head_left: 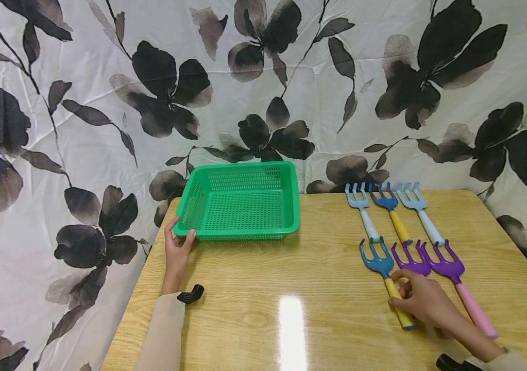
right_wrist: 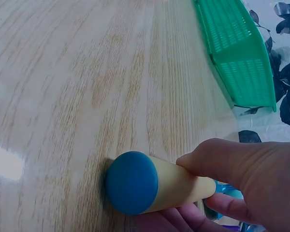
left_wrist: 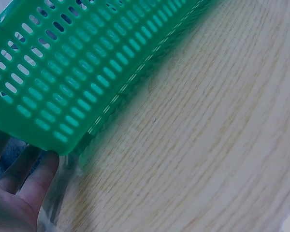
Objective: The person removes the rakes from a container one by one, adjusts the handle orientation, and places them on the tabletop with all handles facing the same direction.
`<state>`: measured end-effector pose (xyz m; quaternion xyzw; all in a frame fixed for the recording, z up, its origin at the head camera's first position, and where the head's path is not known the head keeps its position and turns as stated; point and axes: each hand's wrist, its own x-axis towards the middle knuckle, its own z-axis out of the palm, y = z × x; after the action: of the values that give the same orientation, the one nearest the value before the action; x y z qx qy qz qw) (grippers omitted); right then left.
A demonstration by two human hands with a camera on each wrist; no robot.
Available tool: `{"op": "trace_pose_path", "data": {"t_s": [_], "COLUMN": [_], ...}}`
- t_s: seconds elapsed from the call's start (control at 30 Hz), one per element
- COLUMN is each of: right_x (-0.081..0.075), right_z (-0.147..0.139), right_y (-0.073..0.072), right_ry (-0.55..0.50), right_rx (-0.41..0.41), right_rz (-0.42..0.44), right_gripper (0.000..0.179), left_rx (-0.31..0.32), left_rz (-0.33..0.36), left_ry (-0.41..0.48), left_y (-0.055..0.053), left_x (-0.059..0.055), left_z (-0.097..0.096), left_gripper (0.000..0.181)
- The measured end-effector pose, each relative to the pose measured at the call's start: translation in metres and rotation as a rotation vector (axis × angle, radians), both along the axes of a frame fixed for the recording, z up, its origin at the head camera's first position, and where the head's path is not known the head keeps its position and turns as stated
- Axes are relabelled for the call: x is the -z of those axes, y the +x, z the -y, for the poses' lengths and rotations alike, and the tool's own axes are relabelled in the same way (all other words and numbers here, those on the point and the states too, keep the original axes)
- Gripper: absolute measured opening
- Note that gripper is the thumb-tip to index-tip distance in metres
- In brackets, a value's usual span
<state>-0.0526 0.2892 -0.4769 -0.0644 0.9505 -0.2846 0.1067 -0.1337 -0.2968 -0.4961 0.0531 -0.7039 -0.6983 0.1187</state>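
Observation:
At the table's left, my left hand (head_left: 179, 251) holds the front left corner of a green plastic basket (head_left: 244, 233), its thumb at the front wall. The basket has slotted sides and nothing inside. On the right, my right hand (head_left: 425, 299) pinches the yellow handle of a blue garden hand rake (head_left: 378, 264) between thumb and fingers. The handle's round blue end cap (right_wrist: 132, 182) faces the right wrist camera. Beside that hand lie a purple hand rake with a pink handle (head_left: 475, 309) and another purple hand rake (head_left: 411, 263), its handle hidden by the hand.
Behind these lie two light-blue hand forks (head_left: 369, 224) (head_left: 430, 226) and a blue hand fork with a yellow handle (head_left: 400, 225). Floral cloth (head_left: 337, 103) hangs behind the wooden table (head_left: 328, 278). A bright reflection crosses the front middle of the tabletop.

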Motion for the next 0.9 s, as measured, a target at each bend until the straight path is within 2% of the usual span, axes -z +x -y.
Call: {"op": "trace_pose_path", "data": {"t_s": [0.43, 0.57, 0.7, 0.8, 0.9], "right_x": [0.0, -0.001, -0.004, -0.011, -0.022], "right_z": [0.003, 0.002, 0.0, -0.002, -0.006], "right_y": [-0.002, -0.003, -0.006, -0.012, -0.025], "right_ry": [-0.001, -0.021, -0.061, -0.066, -0.047], "right_rx": [0.003, -0.025, -0.081, -0.099, -0.1], "right_rz": [0.042, 0.042, 0.022, 0.007, -0.037], "right_gripper": [0.051, 0.048, 0.046, 0.048, 0.054], "left_rx": [0.008, 0.012, 0.01, -0.005, -0.037], "left_rz": [-0.028, -0.004, 0.009, -0.011, -0.031], "left_ry": [-0.001, -0.023, -0.094, -0.193, -0.359], "left_y": [0.002, 0.002, -0.001, -0.007, -0.013], "left_x": [0.001, -0.003, -0.001, 0.004, 0.0], "left_z": [0.002, 0.004, 0.011, 0.018, 0.022], "left_gripper": [0.07, 0.071, 0.07, 0.064, 0.059]}}
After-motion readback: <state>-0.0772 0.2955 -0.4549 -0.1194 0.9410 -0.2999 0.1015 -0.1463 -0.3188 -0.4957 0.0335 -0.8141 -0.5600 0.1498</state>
